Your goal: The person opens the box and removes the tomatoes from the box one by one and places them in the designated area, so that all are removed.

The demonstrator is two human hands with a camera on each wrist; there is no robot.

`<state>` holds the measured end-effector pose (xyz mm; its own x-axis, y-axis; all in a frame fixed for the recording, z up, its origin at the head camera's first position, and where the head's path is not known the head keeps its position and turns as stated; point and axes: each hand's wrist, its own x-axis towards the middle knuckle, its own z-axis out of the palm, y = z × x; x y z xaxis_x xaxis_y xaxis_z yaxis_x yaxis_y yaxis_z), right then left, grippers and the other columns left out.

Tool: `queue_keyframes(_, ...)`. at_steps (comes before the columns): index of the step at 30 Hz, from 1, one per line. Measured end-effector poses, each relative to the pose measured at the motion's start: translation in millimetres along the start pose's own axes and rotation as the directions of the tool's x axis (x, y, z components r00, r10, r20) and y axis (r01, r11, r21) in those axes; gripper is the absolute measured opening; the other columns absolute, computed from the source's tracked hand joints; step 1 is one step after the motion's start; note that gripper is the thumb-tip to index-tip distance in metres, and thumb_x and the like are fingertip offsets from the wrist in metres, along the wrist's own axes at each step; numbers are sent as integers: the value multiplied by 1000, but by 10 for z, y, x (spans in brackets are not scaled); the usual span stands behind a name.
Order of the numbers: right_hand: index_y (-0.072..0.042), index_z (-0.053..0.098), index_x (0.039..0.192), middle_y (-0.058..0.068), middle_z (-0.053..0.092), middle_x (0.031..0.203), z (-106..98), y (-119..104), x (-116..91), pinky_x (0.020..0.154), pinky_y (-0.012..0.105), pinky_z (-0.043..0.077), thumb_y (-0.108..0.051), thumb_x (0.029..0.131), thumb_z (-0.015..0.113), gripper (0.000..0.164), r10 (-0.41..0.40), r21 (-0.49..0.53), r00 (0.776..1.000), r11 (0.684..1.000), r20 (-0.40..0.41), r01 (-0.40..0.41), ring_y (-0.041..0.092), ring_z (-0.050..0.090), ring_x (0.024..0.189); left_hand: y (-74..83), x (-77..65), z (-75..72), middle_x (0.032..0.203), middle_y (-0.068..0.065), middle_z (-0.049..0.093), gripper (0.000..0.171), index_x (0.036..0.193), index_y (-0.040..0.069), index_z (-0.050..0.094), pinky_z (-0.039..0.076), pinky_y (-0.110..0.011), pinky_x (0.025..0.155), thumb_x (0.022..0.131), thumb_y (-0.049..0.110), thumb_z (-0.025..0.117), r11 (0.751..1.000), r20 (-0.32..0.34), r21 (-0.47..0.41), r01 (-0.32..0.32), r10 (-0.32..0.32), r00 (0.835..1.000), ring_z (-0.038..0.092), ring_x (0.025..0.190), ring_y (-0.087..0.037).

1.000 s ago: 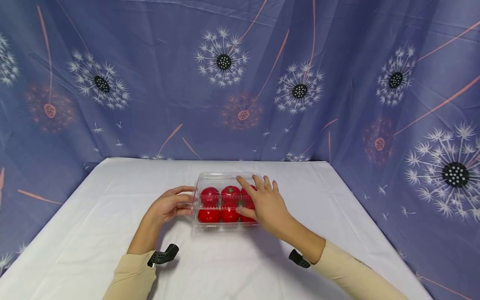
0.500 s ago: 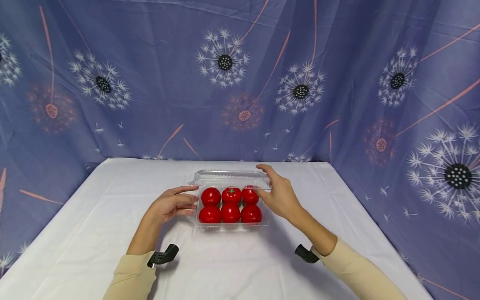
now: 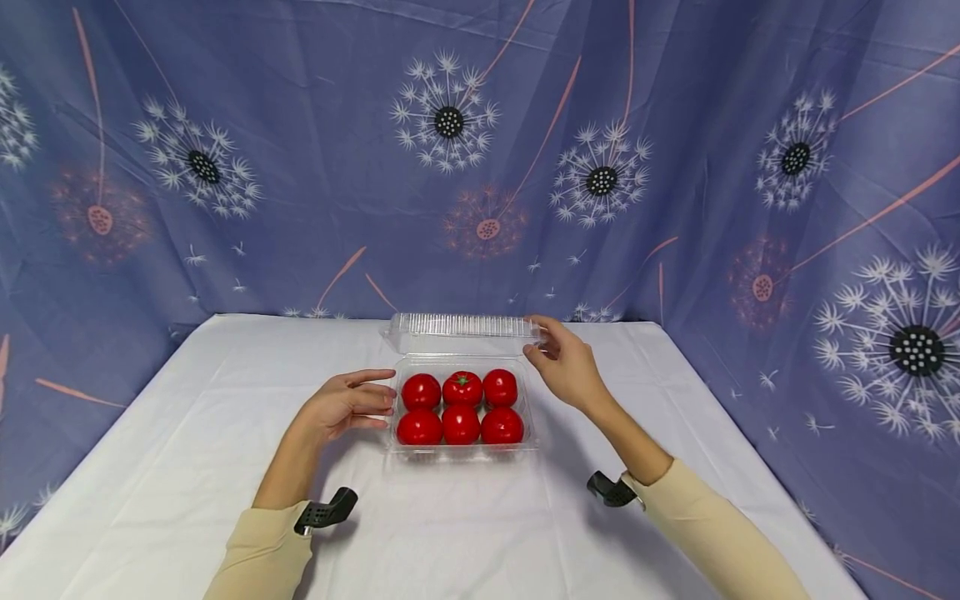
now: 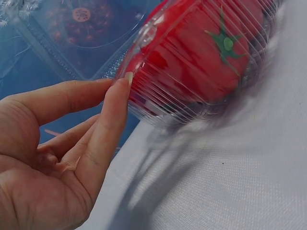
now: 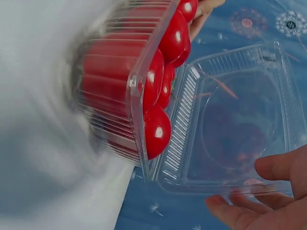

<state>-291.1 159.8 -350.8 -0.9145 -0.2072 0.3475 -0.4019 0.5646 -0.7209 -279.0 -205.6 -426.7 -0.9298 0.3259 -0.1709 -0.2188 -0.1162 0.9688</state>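
Observation:
A clear plastic clamshell container holds several red tomatoes, lying in two rows. Its hinged lid stands raised at the back. My right hand grips the lid's right edge, thumb on the inner face and fingers outside in the right wrist view. At the container's left side, my left hand has its fingertips on the rim; the left wrist view shows a thumb and finger pinching there. Through the ribbed wall a tomato with a green calyx shows.
A white cloth covers the table. Behind and at both sides hangs a blue curtain with dandelion prints, close behind the raised lid. Black wrist cameras stick out from both sleeves.
The lid has swung up and back from over the tomatoes, which now lie uncovered. My right hand moved from above the lid to its right edge, going with it. The left hand stayed put.

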Motion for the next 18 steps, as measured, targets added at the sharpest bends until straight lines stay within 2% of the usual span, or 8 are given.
queue_keyframes(5,-8,57,143,20,68,129,-4,68,121,101,49,56,-16,100,62,44,62,16,998,998,-22,-62,35,66,120,5,6,6,113,-9,70,69,154,-5,35,65,-36,74,92,-3,66,1000,-5,-12,2,-2,1000,73,88,-17)
queue_keyframes(8,-8,61,138,19,68,129,-5,109,199,101,47,56,-15,100,62,39,115,82,993,990,-19,-113,33,65,122,2,12,9,111,-8,71,69,154,-5,36,65,-36,74,91,-3,66,1000,-6,-18,5,-5,1000,73,87,-18)
queue_keyframes(13,-8,64,133,19,68,129,1,155,309,98,44,57,-15,100,62,34,193,188,981,963,9,-191,31,66,120,-14,21,15,107,-6,71,69,153,-3,38,65,-37,73,90,-3,67,1000,-18,-20,16,-16,1000,73,85,-17)
queue_keyframes(18,-2,62,134,23,65,130,18,219,447,98,42,58,-15,100,61,36,249,270,967,929,42,-251,38,66,116,-21,22,11,105,-5,72,69,152,-3,38,65,-37,72,90,-4,67,999,-18,-25,21,-21,1000,73,83,-16)
